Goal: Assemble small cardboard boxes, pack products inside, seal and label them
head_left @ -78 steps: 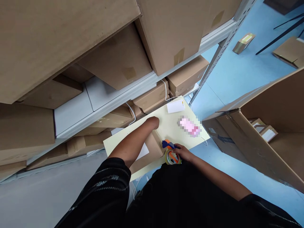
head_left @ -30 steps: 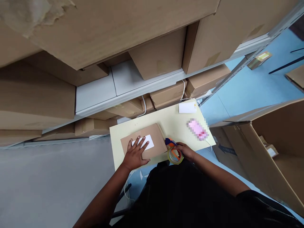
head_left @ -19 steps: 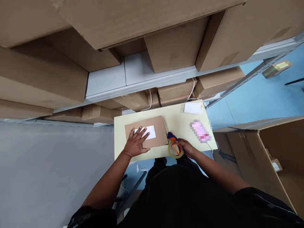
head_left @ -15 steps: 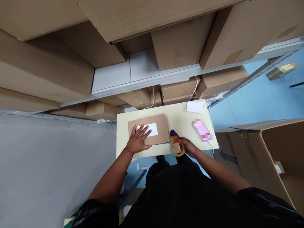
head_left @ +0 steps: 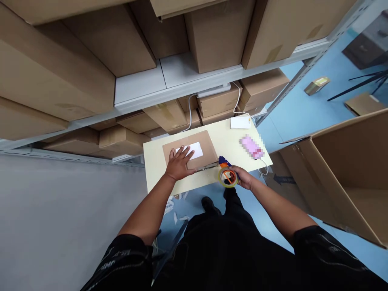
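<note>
A flat brown cardboard box [head_left: 206,141] lies on the small pale table [head_left: 157,178], a white label [head_left: 195,150] on its top. My left hand [head_left: 180,162] rests on the box with its fingers spread, partly covering the label. My right hand [head_left: 242,176] grips a tape dispenser [head_left: 224,162], blue and orange, loaded with a roll of yellowish tape [head_left: 220,178]. The dispenser's head is at the box's right front corner; a shiny strip, apparently tape, runs along the box's front edge.
A white flat box [head_left: 240,122] and a blurred pink device [head_left: 252,147] with a cable lie on the table's right. Behind stands a shelf rack [head_left: 182,95] loaded with cardboard boxes. A large open carton [head_left: 321,182] stands at right. Paper scraps [head_left: 169,206] lie on the floor.
The view has shifted, showing more floor at right. A shiny strip now shows along the box's front edge. My left hand stays spread on the box; my right still holds the dispenser near its corner.
</note>
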`<state>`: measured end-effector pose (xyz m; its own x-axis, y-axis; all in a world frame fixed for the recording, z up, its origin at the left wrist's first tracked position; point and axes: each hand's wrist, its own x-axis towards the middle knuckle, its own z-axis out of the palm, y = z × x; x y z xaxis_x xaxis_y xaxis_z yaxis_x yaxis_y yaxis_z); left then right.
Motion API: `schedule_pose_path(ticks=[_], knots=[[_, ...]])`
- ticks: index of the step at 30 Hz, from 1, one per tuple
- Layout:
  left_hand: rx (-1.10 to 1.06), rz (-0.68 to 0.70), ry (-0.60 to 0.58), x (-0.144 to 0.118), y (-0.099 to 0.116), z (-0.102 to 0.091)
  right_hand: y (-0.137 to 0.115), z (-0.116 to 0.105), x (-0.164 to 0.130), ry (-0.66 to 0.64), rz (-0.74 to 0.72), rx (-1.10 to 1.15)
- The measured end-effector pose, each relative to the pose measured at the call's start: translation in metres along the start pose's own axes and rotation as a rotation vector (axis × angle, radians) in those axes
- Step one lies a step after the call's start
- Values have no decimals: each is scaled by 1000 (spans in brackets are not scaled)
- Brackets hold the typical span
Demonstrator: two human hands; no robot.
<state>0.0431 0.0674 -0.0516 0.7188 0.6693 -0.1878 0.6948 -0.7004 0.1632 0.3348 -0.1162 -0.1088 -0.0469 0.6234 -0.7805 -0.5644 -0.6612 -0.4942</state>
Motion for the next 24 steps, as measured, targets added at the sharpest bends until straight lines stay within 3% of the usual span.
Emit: schedule_pose_path(ticks=[7, 15, 18, 22, 24], knots=[[-16, 2, 1, -1, 2, 0, 4, -9, -7, 54, -42, -47], [-32, -88, -6, 4, 18, 5, 18, -32, -17, 16, -13, -81], [-53, -207, 39, 11, 32, 8, 40, -40, -30, 10, -4, -155], [-81, -401, 96, 25, 48, 10, 94, -54, -60, -87, 114, -419], [-81, -431, 96, 29, 53, 10, 117, -61, -72, -90, 125, -408]])
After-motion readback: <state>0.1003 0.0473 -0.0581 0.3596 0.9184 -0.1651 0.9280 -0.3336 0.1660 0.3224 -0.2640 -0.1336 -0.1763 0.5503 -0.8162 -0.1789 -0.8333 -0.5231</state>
